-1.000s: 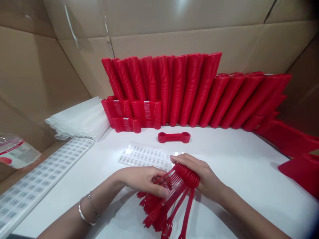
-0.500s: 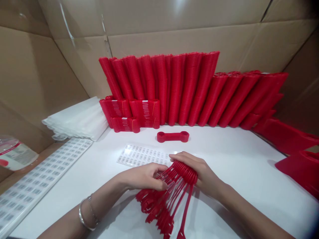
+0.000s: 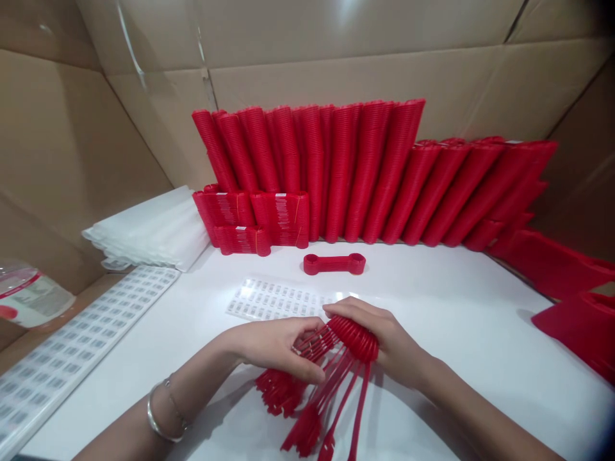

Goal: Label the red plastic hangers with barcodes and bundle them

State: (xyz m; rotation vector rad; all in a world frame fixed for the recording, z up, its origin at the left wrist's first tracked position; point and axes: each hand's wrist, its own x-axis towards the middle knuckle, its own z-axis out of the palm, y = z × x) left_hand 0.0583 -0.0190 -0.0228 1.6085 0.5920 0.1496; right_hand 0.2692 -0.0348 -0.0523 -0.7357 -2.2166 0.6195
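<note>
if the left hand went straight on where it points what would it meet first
Most likely the bunch of red pieces, its gathered end gripped by the right hand. They're right at the left hand's fingertips; depth there is hard to judge.

The fanned red pieces (image 3: 307,422) have split into distinct bunches.

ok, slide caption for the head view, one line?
Right hand grips a fanned bundle of red pieces, left hand at its strips; red stacks stand behind.
</note>
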